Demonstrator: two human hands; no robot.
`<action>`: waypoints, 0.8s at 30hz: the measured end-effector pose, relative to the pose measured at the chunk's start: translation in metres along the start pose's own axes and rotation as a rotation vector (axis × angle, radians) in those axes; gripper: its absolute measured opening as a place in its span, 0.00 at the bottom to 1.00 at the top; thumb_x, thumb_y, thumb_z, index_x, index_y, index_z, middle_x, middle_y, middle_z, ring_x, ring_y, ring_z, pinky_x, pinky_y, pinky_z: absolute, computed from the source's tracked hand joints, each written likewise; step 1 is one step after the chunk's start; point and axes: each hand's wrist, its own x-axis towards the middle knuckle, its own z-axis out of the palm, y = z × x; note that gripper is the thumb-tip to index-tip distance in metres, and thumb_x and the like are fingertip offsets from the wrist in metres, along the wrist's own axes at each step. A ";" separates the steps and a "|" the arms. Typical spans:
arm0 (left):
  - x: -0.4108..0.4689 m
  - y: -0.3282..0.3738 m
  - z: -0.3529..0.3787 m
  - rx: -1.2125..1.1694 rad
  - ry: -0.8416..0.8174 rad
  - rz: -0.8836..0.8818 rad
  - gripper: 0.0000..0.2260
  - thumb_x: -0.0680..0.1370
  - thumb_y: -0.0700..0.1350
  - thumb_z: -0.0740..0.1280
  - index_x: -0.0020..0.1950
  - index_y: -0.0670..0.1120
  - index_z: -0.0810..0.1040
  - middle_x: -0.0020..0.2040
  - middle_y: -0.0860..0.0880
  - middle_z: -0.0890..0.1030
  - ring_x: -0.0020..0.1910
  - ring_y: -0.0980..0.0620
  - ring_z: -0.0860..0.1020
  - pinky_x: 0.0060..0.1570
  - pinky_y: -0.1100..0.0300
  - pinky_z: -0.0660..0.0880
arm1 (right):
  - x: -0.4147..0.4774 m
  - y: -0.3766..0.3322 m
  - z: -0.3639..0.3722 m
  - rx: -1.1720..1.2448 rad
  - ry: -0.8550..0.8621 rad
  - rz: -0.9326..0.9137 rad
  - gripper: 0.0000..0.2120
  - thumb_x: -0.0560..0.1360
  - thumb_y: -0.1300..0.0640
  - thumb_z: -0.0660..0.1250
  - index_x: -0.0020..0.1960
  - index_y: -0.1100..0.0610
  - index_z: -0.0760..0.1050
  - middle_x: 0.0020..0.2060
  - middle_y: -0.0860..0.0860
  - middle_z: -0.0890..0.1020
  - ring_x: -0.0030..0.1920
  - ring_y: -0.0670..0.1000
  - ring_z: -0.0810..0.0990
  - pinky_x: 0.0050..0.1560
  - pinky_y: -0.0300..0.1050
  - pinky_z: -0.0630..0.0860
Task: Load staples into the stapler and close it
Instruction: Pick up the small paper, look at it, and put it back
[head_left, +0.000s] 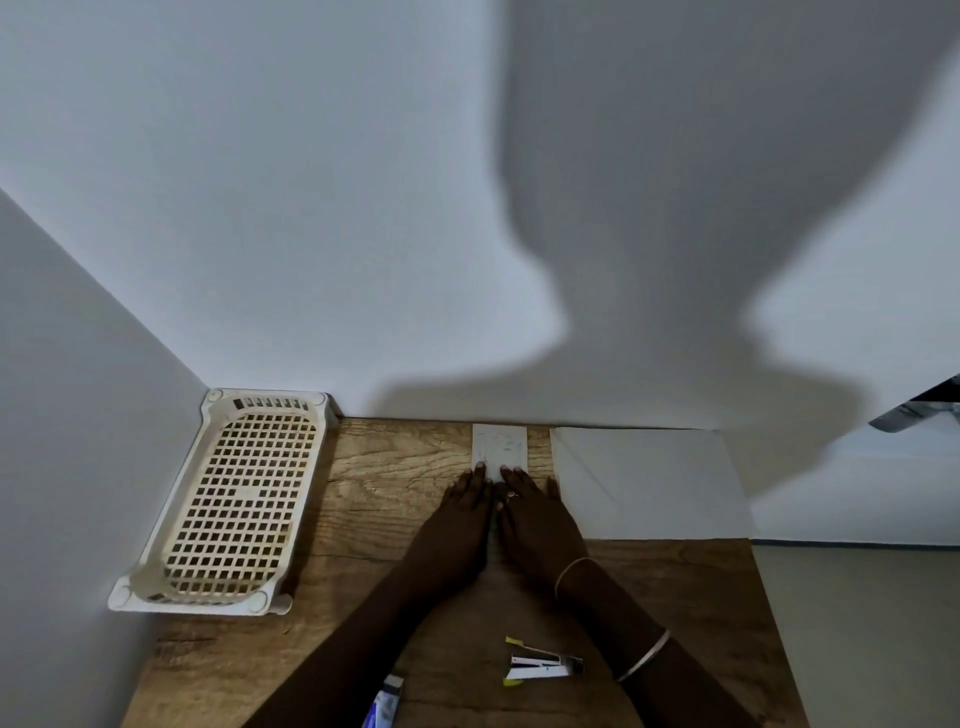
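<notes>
Stapler (543, 666), a small white-and-black hinged unit with yellow-green tips, is seen lying open on the wooden tabletop (395, 467) near the front edge, between the forearms and well apart from both hands. Left hand (457, 530) and right hand (540, 525) are laid flat, fingers extended and gripping nothing, on a small white printed card (500, 444) at the far edge. Loading is judged not yet begun; a staple strip must be found, none being discernible.

Head view, looking forward and down (wide-angle), table (395, 467) near
</notes>
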 end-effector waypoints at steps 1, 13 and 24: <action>0.001 0.000 0.000 0.000 -0.002 -0.005 0.34 0.83 0.42 0.59 0.82 0.38 0.43 0.82 0.37 0.39 0.82 0.38 0.42 0.79 0.50 0.40 | 0.000 0.000 0.000 0.012 0.001 0.003 0.23 0.84 0.50 0.51 0.78 0.53 0.62 0.80 0.48 0.59 0.80 0.48 0.54 0.80 0.57 0.45; -0.003 0.006 -0.013 -0.068 0.022 -0.039 0.33 0.83 0.42 0.61 0.83 0.42 0.46 0.83 0.40 0.42 0.82 0.39 0.44 0.81 0.47 0.47 | -0.006 -0.004 -0.008 0.056 0.101 -0.023 0.24 0.83 0.52 0.54 0.78 0.55 0.62 0.79 0.52 0.62 0.79 0.51 0.58 0.79 0.53 0.51; -0.134 -0.013 -0.028 -0.462 0.345 -0.158 0.23 0.74 0.28 0.69 0.68 0.41 0.79 0.66 0.42 0.81 0.64 0.45 0.80 0.65 0.57 0.76 | -0.091 -0.058 0.001 0.200 0.272 -0.128 0.17 0.80 0.57 0.65 0.68 0.55 0.77 0.63 0.54 0.81 0.63 0.52 0.79 0.65 0.41 0.71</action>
